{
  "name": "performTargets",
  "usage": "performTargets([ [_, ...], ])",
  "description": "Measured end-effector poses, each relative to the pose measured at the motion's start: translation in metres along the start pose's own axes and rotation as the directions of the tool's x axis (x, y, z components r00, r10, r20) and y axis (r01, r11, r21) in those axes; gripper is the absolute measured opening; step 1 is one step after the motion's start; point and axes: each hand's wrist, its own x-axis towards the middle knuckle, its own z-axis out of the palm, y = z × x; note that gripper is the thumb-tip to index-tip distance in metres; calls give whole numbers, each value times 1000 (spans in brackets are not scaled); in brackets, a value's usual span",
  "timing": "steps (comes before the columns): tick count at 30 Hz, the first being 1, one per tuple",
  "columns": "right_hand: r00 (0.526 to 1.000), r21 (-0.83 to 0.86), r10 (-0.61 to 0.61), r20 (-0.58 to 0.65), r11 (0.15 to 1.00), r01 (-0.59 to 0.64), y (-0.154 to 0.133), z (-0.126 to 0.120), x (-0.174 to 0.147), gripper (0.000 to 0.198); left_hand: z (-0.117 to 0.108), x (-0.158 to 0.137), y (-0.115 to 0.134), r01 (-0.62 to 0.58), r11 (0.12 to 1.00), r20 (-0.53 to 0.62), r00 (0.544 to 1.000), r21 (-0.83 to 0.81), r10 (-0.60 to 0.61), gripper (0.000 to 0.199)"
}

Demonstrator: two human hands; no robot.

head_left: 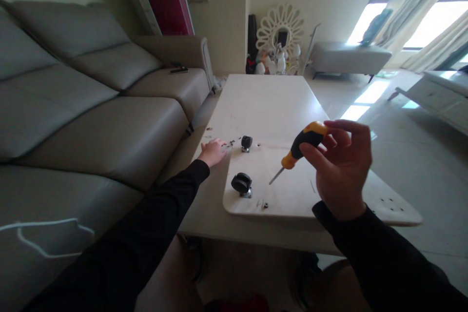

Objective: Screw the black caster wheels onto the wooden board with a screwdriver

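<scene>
— What are you wearing on your arms?

— Long black sleeves on both. The fabric is plain and dark, with no print, stripe or button that I can see. Each sleeve ends in a snug cuff right at the wrist, just behind my left hand [214, 152] and just behind my right hand [341, 168].

— Gloves? Rings, a watch?

— Neither. Both hands are bare beyond the cuffs, and the fingers show no jewellery. The cloth creases softly along my forearms.

White table [270, 97]: pale board [292, 190] flat on top, small screws [228, 143] beside it.
</scene>
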Motion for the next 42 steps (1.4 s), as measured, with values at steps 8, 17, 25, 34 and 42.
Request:
performTargets([
  [8,998,-108,-67,-2,992,66,10,-10,6,57,-17,4,-3,-1,999,-21,1000,-33,0,31],
  [17,998,-271,-36,-42,962,23,49,9,40,39,-47,-4,-6,-9,991,-155,988,-132,-12,27],
  [25,979,-385,187,79,912,-143,131,82,102,35,-64,-12,-8,-50,994,-284,959,-94,21,24],
  [34,940,-384,326,99,884,-266,170,101,85,40,-78,-25,-11,-48,988,-312,950,-144,1,22],
  [42,934,-339,350,71,889,-307,181,99,76,41,-81,-31,-6,-40,984,-289,957,-173,-12,22],
])
